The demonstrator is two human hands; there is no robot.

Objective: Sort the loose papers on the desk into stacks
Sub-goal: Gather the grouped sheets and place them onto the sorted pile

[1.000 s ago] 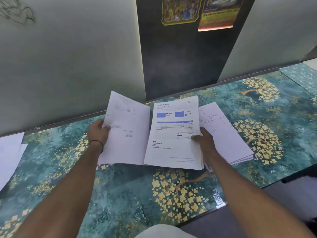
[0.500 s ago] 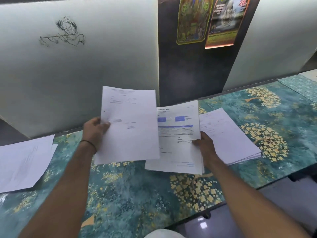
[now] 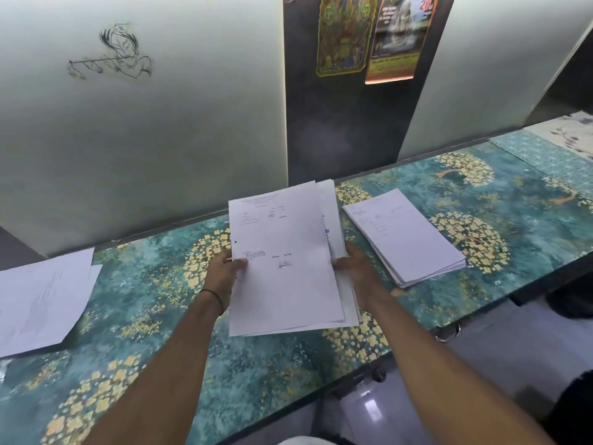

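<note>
I hold a bundle of white printed papers point(image 3: 282, 277) above the middle of the desk. On top lies a sheet with small text and a signature. My left hand point(image 3: 224, 271) grips its left edge, thumb on top. My right hand point(image 3: 356, 268) holds the right edge of the bundle, where a page with blue print peeks out behind. A neat stack of papers point(image 3: 404, 236) lies on the desk just right of my right hand. Another loose pile of sheets point(image 3: 41, 300) lies at the far left.
The desk point(image 3: 256, 380) has a teal top with gold tree patterns and runs along pale wall panels and a dark panel with two posters point(image 3: 369, 36). The desk's front edge runs diagonally at lower right, with floor below and a metal ring point(image 3: 447, 334) under the edge.
My left hand has swung its sheet to the right, over the blue-printed page in my right hand, so both hands now hold one bundle. The view has shifted left and up.
</note>
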